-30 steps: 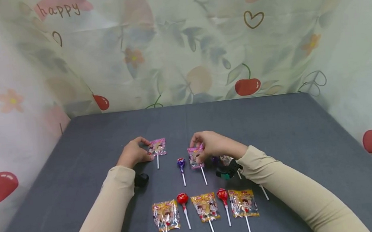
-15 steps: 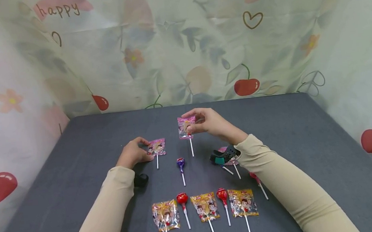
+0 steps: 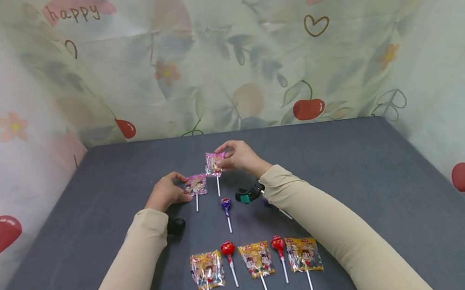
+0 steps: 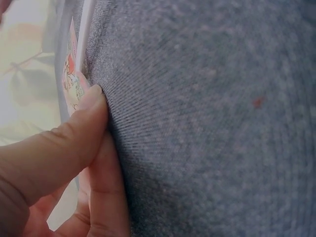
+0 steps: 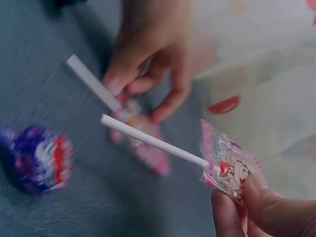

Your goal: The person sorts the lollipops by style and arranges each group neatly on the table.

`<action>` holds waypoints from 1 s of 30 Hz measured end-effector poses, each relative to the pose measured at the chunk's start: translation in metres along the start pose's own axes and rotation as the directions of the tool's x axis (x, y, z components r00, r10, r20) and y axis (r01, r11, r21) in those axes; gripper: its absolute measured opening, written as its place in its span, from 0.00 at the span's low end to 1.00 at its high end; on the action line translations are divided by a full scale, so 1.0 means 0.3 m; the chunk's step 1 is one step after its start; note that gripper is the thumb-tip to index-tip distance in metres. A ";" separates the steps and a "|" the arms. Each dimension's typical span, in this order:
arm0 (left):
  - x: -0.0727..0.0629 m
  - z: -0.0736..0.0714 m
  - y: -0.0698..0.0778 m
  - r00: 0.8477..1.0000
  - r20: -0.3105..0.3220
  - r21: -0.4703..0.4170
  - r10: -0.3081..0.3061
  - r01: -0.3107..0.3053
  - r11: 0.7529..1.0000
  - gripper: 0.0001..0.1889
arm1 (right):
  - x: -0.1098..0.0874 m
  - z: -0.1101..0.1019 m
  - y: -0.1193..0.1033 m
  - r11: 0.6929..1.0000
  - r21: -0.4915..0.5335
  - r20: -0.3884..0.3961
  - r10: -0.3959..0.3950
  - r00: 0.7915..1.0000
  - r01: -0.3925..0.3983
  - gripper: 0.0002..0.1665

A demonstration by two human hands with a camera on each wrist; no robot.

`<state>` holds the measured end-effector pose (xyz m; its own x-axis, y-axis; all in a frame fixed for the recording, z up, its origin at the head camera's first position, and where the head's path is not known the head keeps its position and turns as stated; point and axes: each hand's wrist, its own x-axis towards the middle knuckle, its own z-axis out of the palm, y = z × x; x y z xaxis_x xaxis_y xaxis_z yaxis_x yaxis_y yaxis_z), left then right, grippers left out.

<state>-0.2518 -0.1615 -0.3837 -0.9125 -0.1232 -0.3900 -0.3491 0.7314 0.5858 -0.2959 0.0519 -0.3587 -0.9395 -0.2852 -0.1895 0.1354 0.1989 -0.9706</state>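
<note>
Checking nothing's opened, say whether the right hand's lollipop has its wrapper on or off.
On. The pink-edged wrapper encloses the lollipop; only its white stick protrudes.

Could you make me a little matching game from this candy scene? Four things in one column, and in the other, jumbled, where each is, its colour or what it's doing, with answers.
Things:
1. Left hand
2. Red lollipops
3. Right hand
4. Table

Matches:
A. Pinches the higher pink packet
B. Dark grey
C. Pinches the lower pink packet
D. Between yellow packets

Pairs: 1-C, 2-D, 3-A, 4-B
</note>
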 end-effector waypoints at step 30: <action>-0.008 0.001 0.004 0.999 -0.015 0.030 0.035 -0.034 0.999 0.27 | 0.040 0.058 0.090 0.895 -0.445 0.004 0.035 0.999 -0.029 0.14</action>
<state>-0.2500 -0.1602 -0.3823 -0.9271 -0.1074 -0.3590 -0.3110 0.7552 0.5771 -0.2980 0.0376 -0.3898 -0.9329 -0.2823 -0.2237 0.0084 0.6039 -0.7970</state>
